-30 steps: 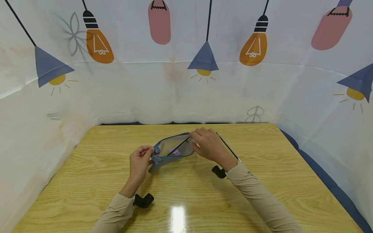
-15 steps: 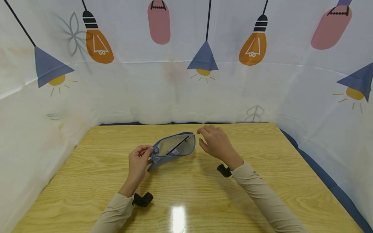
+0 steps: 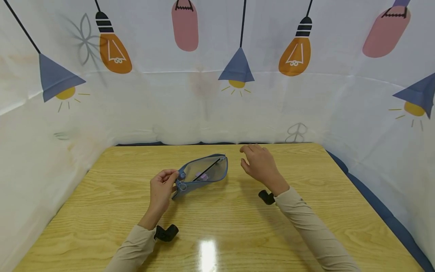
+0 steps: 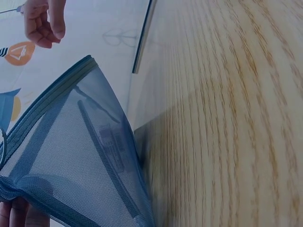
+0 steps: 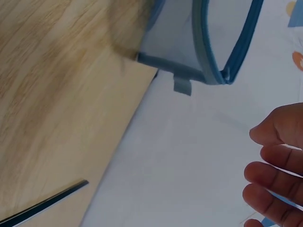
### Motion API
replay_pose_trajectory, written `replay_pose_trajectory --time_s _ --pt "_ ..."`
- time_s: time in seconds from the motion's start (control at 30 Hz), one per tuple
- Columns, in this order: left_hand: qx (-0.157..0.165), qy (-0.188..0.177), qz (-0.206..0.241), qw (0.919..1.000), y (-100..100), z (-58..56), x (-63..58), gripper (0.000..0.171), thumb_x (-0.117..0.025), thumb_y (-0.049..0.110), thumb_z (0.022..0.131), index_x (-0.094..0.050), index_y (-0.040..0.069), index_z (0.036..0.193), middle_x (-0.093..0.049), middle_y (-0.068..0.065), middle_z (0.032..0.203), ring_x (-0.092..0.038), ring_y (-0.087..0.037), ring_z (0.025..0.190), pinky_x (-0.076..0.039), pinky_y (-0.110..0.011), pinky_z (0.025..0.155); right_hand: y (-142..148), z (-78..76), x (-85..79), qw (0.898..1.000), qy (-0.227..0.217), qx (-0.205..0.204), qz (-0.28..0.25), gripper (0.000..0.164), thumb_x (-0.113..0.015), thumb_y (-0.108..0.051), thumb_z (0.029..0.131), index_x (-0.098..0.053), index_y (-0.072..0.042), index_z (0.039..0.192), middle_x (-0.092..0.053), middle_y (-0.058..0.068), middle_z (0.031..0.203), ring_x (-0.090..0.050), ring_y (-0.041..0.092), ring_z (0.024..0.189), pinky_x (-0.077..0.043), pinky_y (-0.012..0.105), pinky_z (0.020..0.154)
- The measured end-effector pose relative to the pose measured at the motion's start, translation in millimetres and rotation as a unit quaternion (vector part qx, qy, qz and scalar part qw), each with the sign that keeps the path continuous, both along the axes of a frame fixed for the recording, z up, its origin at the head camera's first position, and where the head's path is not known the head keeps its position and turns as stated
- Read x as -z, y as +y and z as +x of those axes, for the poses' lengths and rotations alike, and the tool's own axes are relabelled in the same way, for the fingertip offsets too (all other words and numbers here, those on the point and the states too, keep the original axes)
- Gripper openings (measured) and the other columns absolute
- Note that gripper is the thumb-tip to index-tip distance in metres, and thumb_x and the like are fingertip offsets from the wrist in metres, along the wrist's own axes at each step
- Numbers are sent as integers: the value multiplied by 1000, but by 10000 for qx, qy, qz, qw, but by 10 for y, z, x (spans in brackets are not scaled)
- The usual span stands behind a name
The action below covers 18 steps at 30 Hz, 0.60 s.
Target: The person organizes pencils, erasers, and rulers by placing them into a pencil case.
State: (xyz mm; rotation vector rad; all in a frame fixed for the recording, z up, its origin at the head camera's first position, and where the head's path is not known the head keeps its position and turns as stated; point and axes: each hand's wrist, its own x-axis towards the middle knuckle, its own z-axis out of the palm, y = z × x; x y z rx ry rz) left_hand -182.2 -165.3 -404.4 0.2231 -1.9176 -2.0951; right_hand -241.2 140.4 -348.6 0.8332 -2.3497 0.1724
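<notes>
A blue mesh zip pouch (image 3: 192, 187) stands with its mouth open near the table's middle. My left hand (image 3: 161, 189) pinches its left end beside the zipper ring (image 3: 182, 186). Inside lie a thin black stick (image 3: 207, 169) and a small purple item (image 3: 202, 176), both showing through the mesh (image 4: 61, 137) in the left wrist view. Right of the pouch, my right hand (image 3: 259, 162) hovers with loosely bent fingers and holds nothing. A dark slim rod (image 5: 45, 203) lies on the table in the right wrist view; in the head view the right hand hides it.
The wooden table (image 3: 217, 215) reaches to a white cloth backdrop (image 3: 153, 105) printed with lamps and bulbs. Black wrist cameras (image 3: 166, 233) sit on both wrists.
My right hand has let go of the pouch's right rim and moved off to the right, covering the rod in the head view. The left hand and pouch stay nearly in place.
</notes>
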Motion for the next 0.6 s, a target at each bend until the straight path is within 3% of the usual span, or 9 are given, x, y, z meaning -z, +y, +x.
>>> replay_pose_trajectory --time_s 0.27,0.6 --pt "-24 -10 -12 10000 2 -3 6 15 -63 7 94 -65 -4 103 -67 3 78 -61 -8 70 -52 -22 52 122 -100 123 9980 -258 571 48 23 -72 -15 86 -64 -2 103 -65 13 96 -61 32 88 -50 45 63" --pt "-22 4 26 10000 5 -2 8 13 -63 6 94 -65 -4 101 -66 2 77 -61 -8 70 -53 -22 52 200 -145 194 9894 -982 1073 -3 25 -67 -19 90 -61 -2 108 -61 10 93 -58 31 85 -48 47 67"
